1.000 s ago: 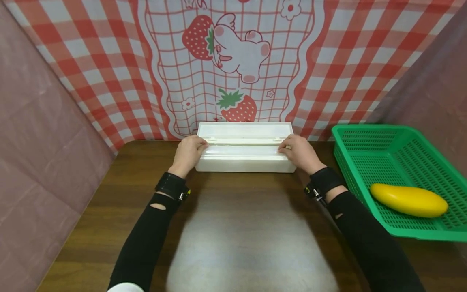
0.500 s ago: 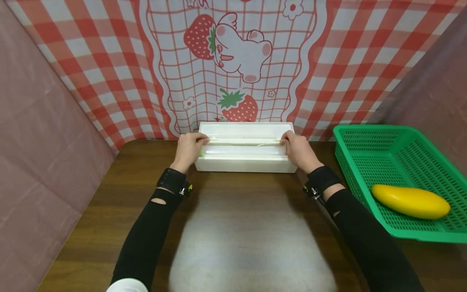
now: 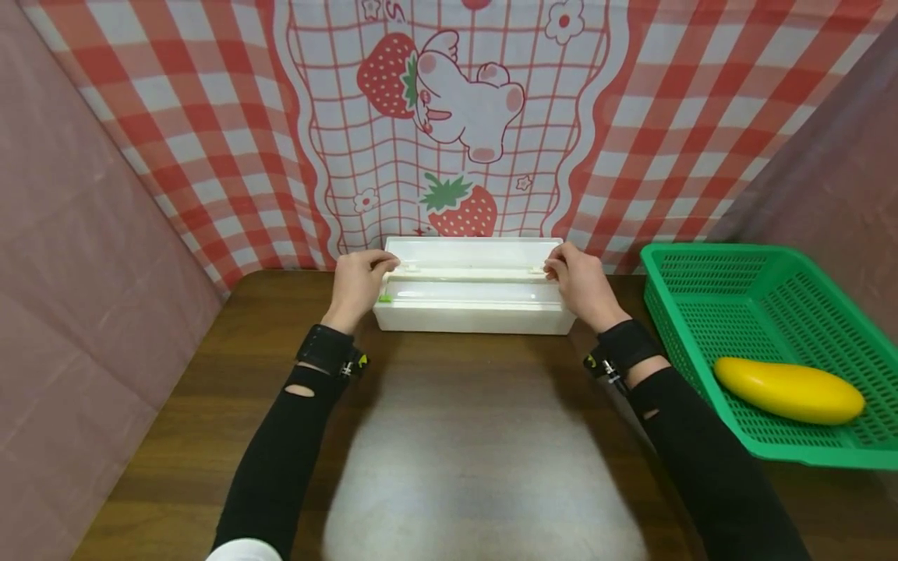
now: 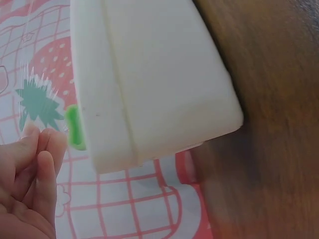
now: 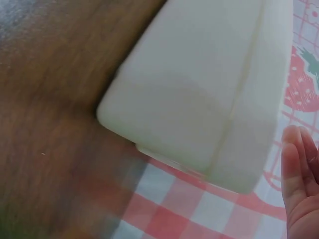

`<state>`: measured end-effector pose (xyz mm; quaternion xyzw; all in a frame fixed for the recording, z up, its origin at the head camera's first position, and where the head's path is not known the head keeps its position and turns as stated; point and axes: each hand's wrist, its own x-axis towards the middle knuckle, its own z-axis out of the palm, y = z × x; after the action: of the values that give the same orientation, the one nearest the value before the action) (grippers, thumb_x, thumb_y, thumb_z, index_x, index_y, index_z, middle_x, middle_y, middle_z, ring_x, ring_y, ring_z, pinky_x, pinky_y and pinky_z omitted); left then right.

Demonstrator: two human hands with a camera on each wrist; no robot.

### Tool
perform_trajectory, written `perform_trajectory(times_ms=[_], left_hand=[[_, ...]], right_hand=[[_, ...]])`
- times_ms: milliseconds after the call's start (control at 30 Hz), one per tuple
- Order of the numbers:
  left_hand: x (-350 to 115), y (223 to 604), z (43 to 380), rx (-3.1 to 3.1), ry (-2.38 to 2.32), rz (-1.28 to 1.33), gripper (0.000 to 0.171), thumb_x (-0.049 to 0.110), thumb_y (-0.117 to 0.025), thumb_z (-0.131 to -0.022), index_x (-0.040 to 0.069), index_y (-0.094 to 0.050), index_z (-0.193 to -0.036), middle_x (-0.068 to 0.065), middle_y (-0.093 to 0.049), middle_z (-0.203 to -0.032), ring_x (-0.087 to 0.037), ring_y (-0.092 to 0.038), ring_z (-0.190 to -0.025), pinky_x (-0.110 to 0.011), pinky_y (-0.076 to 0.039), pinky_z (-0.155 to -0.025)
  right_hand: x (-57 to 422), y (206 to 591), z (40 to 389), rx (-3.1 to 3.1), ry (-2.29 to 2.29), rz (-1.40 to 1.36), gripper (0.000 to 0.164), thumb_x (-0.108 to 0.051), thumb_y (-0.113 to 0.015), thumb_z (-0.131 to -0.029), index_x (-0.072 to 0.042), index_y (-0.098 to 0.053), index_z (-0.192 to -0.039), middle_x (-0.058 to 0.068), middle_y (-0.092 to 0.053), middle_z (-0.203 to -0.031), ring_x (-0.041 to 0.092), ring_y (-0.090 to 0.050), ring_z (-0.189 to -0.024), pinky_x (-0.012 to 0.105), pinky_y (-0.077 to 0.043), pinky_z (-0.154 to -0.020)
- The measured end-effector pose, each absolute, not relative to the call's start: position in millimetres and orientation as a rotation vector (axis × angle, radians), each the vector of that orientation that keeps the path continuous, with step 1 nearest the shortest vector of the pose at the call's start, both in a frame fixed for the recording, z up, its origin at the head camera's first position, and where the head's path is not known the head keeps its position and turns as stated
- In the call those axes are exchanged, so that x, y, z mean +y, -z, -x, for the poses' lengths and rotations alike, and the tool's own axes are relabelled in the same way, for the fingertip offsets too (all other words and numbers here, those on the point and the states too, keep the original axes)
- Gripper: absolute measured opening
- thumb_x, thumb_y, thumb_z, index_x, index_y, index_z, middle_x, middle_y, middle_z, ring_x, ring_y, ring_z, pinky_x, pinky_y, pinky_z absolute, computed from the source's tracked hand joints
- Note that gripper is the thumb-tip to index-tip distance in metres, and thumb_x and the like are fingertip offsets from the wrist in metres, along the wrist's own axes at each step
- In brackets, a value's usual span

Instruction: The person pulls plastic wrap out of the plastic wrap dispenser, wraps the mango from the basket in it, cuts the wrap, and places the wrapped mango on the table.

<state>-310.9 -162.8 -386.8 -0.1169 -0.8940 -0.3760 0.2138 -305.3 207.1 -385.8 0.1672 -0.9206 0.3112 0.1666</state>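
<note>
A long white cling film dispenser (image 3: 473, 321) stands at the back of the table with its lid (image 3: 473, 249) raised. A small green slider (image 3: 384, 298) sits at its left end. My left hand (image 3: 359, 284) pinches the left edge of a clear sheet of cling film (image 4: 37, 94) between thumb and fingertips, just above the dispenser. On the other side my right hand (image 3: 585, 287) pinches the right edge at about the same height. The film is transparent, and faint glints and wrinkles show it in the left wrist view. In the right wrist view the thumb is mostly out of frame.
On the right a green plastic basket (image 3: 761, 312) holds a long yellow squash-like object (image 3: 789, 389). A checked cloth (image 3: 673, 117) with strawberries hangs right behind the dispenser. Brown wooden tabletop (image 3: 484, 436) lies between the forearms.
Both hands have risen slightly from the dispenser's opening toward its raised lid, drawing slightly apart. The green slider, hidden one second ago, now shows beside the left hand.
</note>
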Motion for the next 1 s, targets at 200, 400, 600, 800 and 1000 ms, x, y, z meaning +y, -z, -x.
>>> perform_trajectory(times_ms=[200,400,600,800,1000], left_hand=[[-164,378,308,-2.442,1.046,0.345,0.018,0.021,-0.069,-0.095,0.007,-0.079,-0.1,-0.008,-0.075,-0.089,-0.02,-0.069,-0.079,-0.035,-0.052,-0.07],[-164,369,305,-2.386,1.04,0.362,0.018,0.019,-0.07,-0.094,0.005,-0.078,-0.102,-0.01,-0.075,-0.092,-0.022,-0.071,-0.083,-0.038,-0.055,-0.073],[-164,359,303,-2.328,0.99,0.378,0.018,0.02,-0.07,-0.094,0.005,-0.078,-0.101,-0.011,-0.075,-0.091,-0.023,-0.07,-0.083,-0.038,-0.054,-0.073],[-164,349,298,-2.289,0.979,0.375,0.018,0.02,-0.07,-0.094,0.006,-0.079,-0.1,-0.01,-0.075,-0.093,-0.022,-0.07,-0.084,-0.037,-0.055,-0.072],[-165,341,294,-2.221,0.971,0.416,0.019,0.021,-0.07,-0.094,0.005,-0.079,-0.099,-0.01,-0.075,-0.092,-0.021,-0.07,-0.078,-0.036,-0.055,-0.069]], right_hand=[[209,378,304,-2.565,-0.822,-0.498,0.012,-0.012,-0.052,-0.104,0.0,-0.055,-0.103,0.016,-0.065,-0.09,0.029,-0.063,-0.081,0.044,-0.051,-0.07],[209,367,301,-2.516,-0.809,-0.524,0.011,-0.01,-0.051,-0.104,0.0,-0.054,-0.104,0.017,-0.065,-0.091,0.031,-0.063,-0.082,0.046,-0.052,-0.074],[209,356,298,-2.475,-0.811,-0.522,0.01,-0.009,-0.053,-0.103,0.0,-0.054,-0.105,0.017,-0.065,-0.093,0.031,-0.063,-0.083,0.047,-0.053,-0.076],[209,346,295,-2.418,-0.808,-0.533,0.012,-0.01,-0.055,-0.102,0.001,-0.055,-0.106,0.017,-0.065,-0.094,0.03,-0.063,-0.081,0.046,-0.053,-0.077],[208,337,291,-2.375,-0.788,-0.537,0.013,-0.011,-0.054,-0.102,0.002,-0.055,-0.104,0.018,-0.066,-0.094,0.031,-0.063,-0.082,0.047,-0.053,-0.075]])
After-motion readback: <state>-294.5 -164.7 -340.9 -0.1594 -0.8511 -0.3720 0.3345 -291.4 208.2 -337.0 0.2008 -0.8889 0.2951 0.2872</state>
